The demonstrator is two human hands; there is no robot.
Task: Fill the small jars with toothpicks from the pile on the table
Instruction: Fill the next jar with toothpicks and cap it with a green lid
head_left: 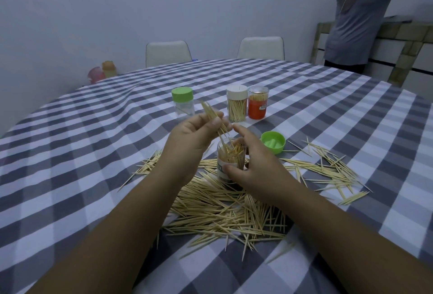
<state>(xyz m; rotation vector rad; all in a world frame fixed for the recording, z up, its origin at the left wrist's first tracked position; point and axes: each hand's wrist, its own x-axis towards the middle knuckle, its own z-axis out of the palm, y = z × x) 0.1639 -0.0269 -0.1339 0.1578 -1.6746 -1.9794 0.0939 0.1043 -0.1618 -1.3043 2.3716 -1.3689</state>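
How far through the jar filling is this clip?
Roughly midway. The white-lidded jar and orange jar stand capped and full. The left hand feeds a toothpick bundle into the open jar, gripped by the right hand. Still left: the nearly empty green-lidded jar and a big pile.

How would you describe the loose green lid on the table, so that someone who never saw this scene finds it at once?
Start at the checked tablecloth and find the toothpick pile in front of the person. Just beyond the pile, right of the open jar that the right hand holds, lies the green lid. It lies upside down and alone, while the other green lid sits on its jar.
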